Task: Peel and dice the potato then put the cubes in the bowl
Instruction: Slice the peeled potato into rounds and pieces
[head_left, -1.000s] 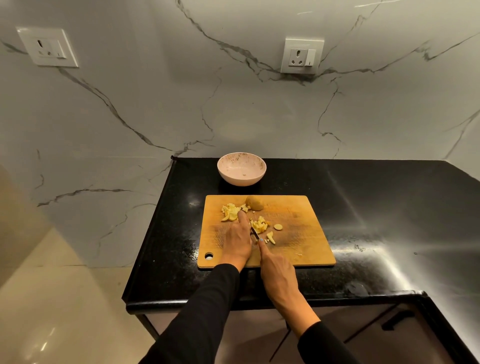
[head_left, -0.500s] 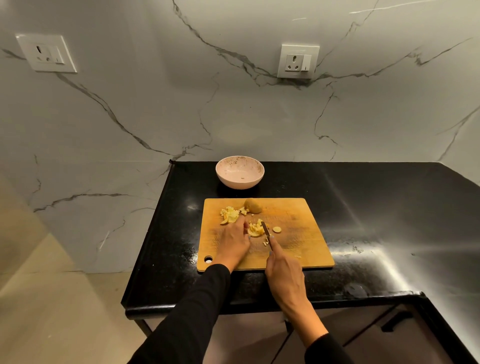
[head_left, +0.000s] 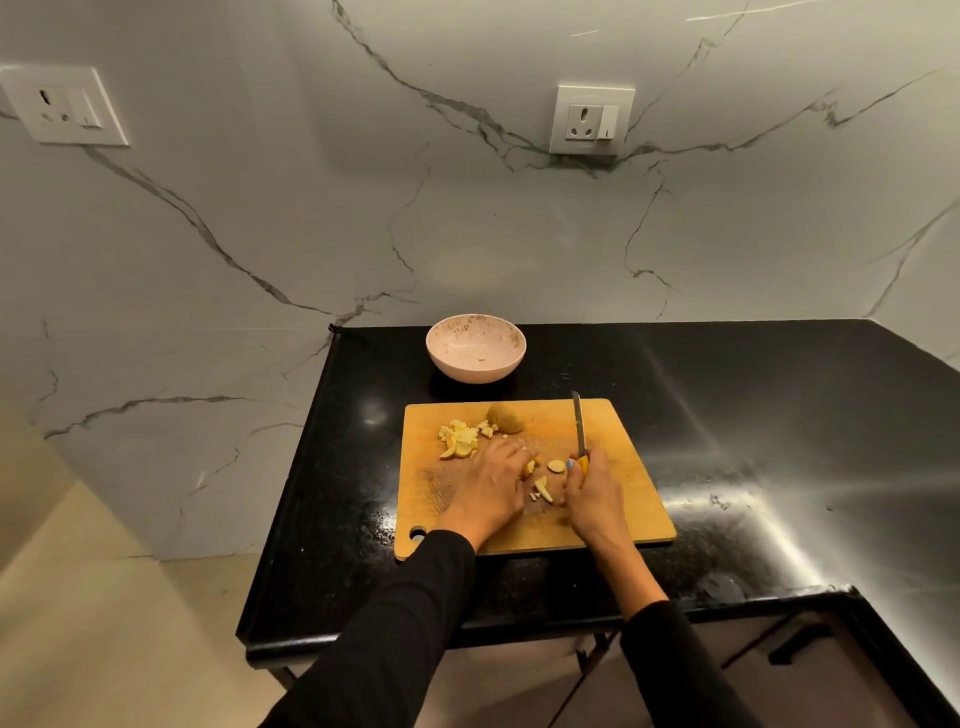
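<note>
The worktop (head_left: 727, 441) was a black, glossy, speckled stone slab set into a corner of white marbled walls, with its left edge free above the floor. Two items rested directly on it. A pale pink bowl (head_left: 476, 355) stood at the far side, close to the back wall. A rectangular wooden cutting board (head_left: 618, 467), with a hanging hole at its near left corner, lay just near of the bowl without touching it, its near edge set back from the worktop's front edge. To the right of the board, the surface showed bright reflections.
</note>
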